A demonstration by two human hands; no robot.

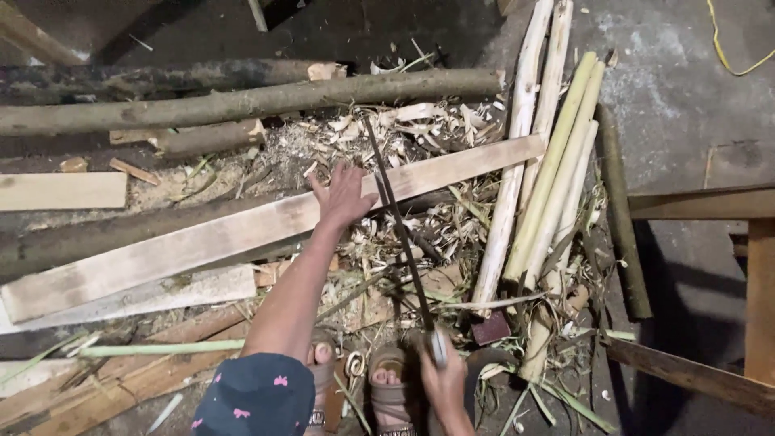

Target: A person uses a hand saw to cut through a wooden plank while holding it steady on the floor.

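Your sleeve [254, 398] is dark navy with small pink motifs. The long plank [242, 230] is pale, weathered tan. The peeled poles [557, 169] are cream to light yellow-green. The logs [242, 101] are grey-brown. The cable [726, 48] is yellow. Your sandals [391, 379] are brown.

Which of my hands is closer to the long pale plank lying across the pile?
Left. The left hand is spread over the plank; the right hand is lower down, gripping a thin dark rod.

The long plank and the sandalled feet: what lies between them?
In the head view, wood shavings and scraps litter the floor between the plank and the feet, with the thin dark rod from the right hand crossing over.
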